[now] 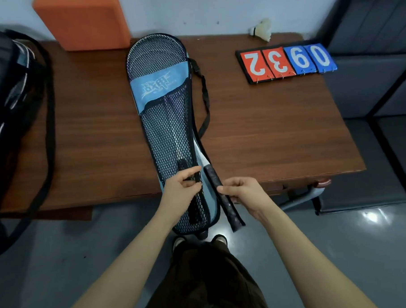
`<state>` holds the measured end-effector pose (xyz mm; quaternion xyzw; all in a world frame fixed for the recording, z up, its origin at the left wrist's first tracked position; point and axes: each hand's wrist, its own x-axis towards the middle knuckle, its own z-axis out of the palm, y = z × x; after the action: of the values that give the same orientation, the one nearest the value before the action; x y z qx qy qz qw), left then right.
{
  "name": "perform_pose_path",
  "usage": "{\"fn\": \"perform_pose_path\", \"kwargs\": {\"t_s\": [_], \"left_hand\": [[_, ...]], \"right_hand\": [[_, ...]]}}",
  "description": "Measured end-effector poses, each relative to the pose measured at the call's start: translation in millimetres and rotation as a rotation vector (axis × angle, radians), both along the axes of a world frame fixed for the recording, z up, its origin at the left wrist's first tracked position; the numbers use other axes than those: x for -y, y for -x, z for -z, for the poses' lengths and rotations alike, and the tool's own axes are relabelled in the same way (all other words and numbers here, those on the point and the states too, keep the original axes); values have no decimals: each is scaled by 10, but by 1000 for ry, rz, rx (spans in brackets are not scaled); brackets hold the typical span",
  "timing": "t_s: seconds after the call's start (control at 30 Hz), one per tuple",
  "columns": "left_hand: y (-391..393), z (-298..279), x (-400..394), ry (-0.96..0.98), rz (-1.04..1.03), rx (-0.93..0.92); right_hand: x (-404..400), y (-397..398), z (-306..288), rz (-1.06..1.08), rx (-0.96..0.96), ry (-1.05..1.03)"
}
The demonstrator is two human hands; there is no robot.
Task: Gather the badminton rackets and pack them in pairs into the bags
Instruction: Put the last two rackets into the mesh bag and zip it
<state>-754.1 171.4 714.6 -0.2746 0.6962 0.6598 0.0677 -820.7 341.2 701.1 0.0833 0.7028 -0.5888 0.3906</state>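
Wooden tabletop [266, 132], near edge: left hand [181, 189] pinches the bag [163, 123] opening, right hand [243, 194] grasps the second racket handle [219, 192], which next needs sliding inside.

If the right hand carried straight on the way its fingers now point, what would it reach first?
Probably the left hand: the right hand, gripping the racket handle, points left across the blue bag's open edge.

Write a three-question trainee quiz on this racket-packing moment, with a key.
1. True or false: the racket handle in the right hand lies fully inside the blue mesh bag.
2. What does the left hand pinch? A) the bag's edge B) the shuttlecock C) the scoreboard
3. The scoreboard's red cards show 2 and ___.

Key: 1 false; 2 A; 3 3.
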Motion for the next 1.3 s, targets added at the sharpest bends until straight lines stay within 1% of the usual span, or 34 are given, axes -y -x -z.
{"fn": "perform_pose_path", "kwargs": {"t_s": [0.1,0.2,0.27,0.33,0.37,0.47,0.53,0.6,0.7,0.87,0.97,1.03,1.1,1.17,1.2,1.27,1.3], "left_hand": [[-49,-90,47,-5,-18,-41],[-54,-149,121,4,-91,-64],[-32,-182,178,-31,-135,-68],[-3,-216,220,-77,-162,-79],[14,-234,237,-98,-177,-87],[47,-272,265,-158,-221,-113],[48,-277,272,-205,-253,-129],[44,-262,271,-246,-274,-132],[34,-239,254,-308,-282,-132],[54,-242,269,-403,-313,-151],[61,-237,286,-490,-356,-164],[63,-245,289,-512,-356,-168],[58,-239,280,-476,-320,-153],[30,-197,247,-347,-249,-117],[8,-167,230,-214,-187,-96],[-50,-104,191,93,2,-82],[-77,-71,169,201,106,-99]], "right_hand": [[230,58,-26,24,-3,11],[491,84,-3,26,-60,-8],[619,102,25,33,-123,-21],[675,136,63,-31,-189,-55],[678,142,92,-73,-184,-52],[585,138,167,-164,3,24],[495,133,220,-174,112,81],[439,126,253,-114,153,93],[404,71,276,0,206,56],[304,-25,296,13,225,23],[277,-116,339,71,309,28],[243,-157,350,109,382,86],[209,-158,326,92,442,168],[196,-127,303,58,466,230],[207,-115,274,42,450,248],[237,-86,227,36,387,236],[243,-69,202,34,359,223]]}}
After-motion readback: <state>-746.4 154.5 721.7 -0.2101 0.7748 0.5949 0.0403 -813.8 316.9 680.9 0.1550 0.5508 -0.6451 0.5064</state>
